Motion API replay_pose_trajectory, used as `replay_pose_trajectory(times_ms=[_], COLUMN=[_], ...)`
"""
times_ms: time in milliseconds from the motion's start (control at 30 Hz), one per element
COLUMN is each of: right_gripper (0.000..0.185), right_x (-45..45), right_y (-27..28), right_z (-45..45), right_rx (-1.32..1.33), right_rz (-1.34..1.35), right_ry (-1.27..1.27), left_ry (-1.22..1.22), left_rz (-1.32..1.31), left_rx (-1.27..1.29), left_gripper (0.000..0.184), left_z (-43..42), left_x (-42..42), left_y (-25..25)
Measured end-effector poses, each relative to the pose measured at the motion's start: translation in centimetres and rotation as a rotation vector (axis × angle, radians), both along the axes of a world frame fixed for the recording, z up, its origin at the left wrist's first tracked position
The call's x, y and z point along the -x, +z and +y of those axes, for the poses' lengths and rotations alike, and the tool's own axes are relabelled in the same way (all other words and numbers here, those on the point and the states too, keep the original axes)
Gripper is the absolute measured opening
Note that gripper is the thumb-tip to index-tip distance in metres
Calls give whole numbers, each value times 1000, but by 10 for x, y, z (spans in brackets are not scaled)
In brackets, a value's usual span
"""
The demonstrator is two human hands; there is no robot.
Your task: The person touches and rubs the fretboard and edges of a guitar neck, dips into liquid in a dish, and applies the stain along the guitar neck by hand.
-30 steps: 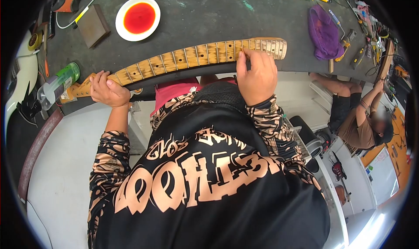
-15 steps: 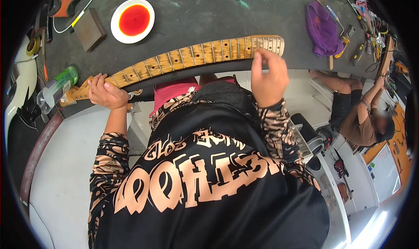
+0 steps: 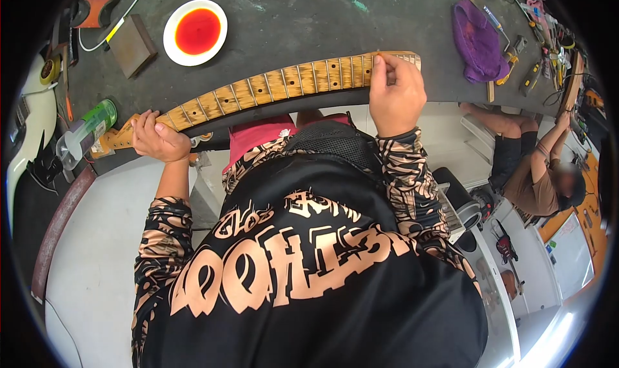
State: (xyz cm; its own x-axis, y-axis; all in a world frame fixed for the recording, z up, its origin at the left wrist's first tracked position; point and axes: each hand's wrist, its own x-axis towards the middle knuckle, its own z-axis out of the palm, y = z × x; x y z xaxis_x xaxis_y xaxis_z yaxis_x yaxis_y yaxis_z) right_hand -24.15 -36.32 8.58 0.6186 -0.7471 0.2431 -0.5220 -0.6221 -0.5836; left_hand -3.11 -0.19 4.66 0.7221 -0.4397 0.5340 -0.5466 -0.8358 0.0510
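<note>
the guitar neck (image 3: 277,87) is set along the near edge of the table (image 3: 290,23), fretted face up. its narrow end is clasped by the l. hand (image 3: 161,139): fingers are curled over the wood, thumb kept nr the near edge, hardly any gap left. the wide end is met by the r. hand (image 3: 398,100); thumb + index tips are brought tog. in an almost closed pinch at the upper frets, other fingers bent alongside. whether anything small is held in that pinch can't be told. most of the neck is left uncovered btwn the 2 hands.

l. forearm is held nearly upright in view, back of hand turned up, knuckles twd the upper l. r. forearm is brought up from the lower r., wrist slightly bent, fingertips aimed twd the upper l.

headstock (image 3: 116,137) is pointed lower l., close to the green-labelled bottle (image 3: 97,126); wide end is pointed r., twd the purple cloth (image 3: 477,45). long axis is slanted across the view, rising l. to r., w/ a bowed look.

beyond the neck, a white dish (image 3: 169,34) w/ red liquid (image 3: 197,31) is placed, well apart from both hands; a dark block (image 3: 132,45) is set l. of it.
</note>
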Motion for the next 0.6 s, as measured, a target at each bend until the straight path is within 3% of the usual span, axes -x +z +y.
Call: replay_pose_trajectory(times_ms=[600], right_gripper=[9], right_x=[17], right_y=[1], right_z=[14], right_rx=[11], right_rz=[64], right_ry=[-30], left_ry=[-4], left_rz=[43], left_rx=[54], left_gripper=[40], left_z=[6], left_x=[-1], left_y=[-6])
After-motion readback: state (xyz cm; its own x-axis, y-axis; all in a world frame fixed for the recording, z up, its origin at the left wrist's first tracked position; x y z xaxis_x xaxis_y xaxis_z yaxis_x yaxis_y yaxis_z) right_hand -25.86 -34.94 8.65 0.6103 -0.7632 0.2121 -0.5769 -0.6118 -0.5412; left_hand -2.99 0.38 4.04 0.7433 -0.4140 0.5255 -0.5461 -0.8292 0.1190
